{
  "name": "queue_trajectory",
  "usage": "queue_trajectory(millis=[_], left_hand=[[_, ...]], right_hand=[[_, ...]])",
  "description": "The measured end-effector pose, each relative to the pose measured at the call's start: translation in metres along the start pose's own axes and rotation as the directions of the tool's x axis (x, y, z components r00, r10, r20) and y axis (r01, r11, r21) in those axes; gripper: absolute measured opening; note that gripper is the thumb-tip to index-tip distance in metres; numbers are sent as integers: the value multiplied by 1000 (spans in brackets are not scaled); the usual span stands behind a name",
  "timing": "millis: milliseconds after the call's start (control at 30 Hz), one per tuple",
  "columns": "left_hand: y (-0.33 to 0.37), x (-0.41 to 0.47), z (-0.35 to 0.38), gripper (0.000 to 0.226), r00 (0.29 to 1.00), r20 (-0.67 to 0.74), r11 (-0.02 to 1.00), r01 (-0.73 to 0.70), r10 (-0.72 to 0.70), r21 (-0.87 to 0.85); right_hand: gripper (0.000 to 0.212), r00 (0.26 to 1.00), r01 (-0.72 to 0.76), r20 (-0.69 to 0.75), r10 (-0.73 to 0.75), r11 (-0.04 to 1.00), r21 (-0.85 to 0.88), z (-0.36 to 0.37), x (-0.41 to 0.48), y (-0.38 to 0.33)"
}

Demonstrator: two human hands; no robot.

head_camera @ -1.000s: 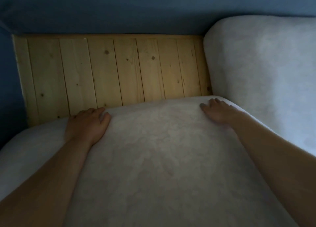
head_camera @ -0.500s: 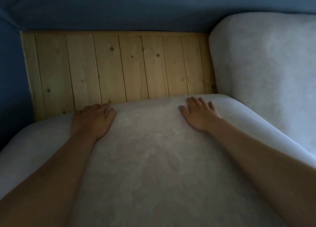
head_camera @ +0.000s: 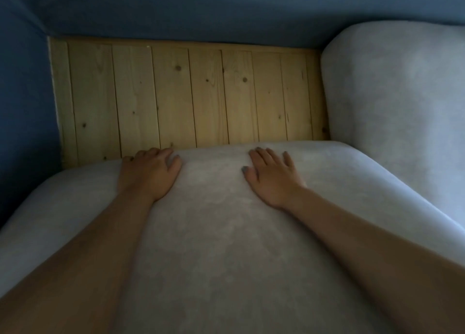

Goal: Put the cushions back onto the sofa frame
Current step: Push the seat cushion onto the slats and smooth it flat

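Grey cushion (head_camera: 214, 245), left hand (head_camera: 151, 175) curled over far edge, right hand (head_camera: 273, 180) flat atop

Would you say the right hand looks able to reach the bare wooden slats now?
Probably yes: the right hand lies flat near the far edge of the cushion, with uncovered slats just beyond.

Two pale grey cushions: the near cushion (head_camera: 226, 245) and the right cushion (head_camera: 392, 102). Two bare hands, the left hand (head_camera: 151, 175) and the right hand (head_camera: 273, 177). One wooden slatted panel (head_camera: 188, 94) at the far side. One blue sofa frame (head_camera: 226, 11).
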State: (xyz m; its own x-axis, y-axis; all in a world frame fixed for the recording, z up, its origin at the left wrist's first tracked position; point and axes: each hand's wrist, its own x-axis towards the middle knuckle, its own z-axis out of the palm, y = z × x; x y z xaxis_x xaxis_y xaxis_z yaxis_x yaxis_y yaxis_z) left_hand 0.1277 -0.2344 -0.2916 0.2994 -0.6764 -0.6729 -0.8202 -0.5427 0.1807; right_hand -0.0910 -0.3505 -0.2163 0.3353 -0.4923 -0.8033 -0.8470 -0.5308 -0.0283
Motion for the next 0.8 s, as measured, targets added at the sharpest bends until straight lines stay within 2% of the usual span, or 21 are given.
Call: queue_trajectory(millis=[67,167,200,267,333,400,433,467,500,567,633,700,733,767,800], left_hand=[[0,1,-1,60,1000,14,1000,-2,3,-4],[-1,2,-2,62,1000,22,1000,4,-4,-5],[0,1,-3,61,1000,23,1000,1,-1,-4],[0,-2,-2,59,1000,15,1000,-3,3,-15],[0,-2,-3,58,1000,19,999,-3,4,-33],[2,-1,-4,56,1000,15,999,-8,9,-33],[1,0,-5,55,1000,5,999,-9,9,-30],[1,0,-5,54,1000,0,999,-10,10,-35],[1,0,-4,53,1000,-3,999,-12,12,-45],[-1,-3,-2,52,1000,-21,998,-19,18,-68],[-1,-2,-3,51,1000,-14,996,-24,23,-85],[1,-1,-4,51,999,-14,996,-31,30,-78],[0,-1,-3,51,1000,-17,997,-25,23,-74],[0,-2,-4,51,1000,-13,997,-16,15,-72],[1,-3,-3,52,1000,-8,997,-13,12,-70]], right_hand=[[58,999,-8,40,6,999,51,-14,13,7],[57,990,-37,-127,55,990,137,-24,17,1],[60,990,-1,-139,15,995,99,-13,9,-8],[63,999,54,-7,-54,999,-6,6,0,-18],[63,996,36,83,-41,997,62,-8,11,-14],[57,997,-59,66,47,976,210,-37,21,-11],[54,999,-51,3,53,961,272,-41,22,-15],[55,997,-11,-74,33,961,276,-34,17,-23],[58,995,42,-100,-23,979,199,-20,7,-35],[63,995,95,0,-95,994,54,3,-1,-46],[62,995,60,75,-71,988,142,-9,10,-40],[56,999,-35,19,30,942,334,-32,18,-36],[54,997,-40,-45,60,932,359,-33,17,-41],[55,993,0,-110,35,953,304,-23,11,-49],[58,996,15,-93,4,979,202,-11,3,-60]])
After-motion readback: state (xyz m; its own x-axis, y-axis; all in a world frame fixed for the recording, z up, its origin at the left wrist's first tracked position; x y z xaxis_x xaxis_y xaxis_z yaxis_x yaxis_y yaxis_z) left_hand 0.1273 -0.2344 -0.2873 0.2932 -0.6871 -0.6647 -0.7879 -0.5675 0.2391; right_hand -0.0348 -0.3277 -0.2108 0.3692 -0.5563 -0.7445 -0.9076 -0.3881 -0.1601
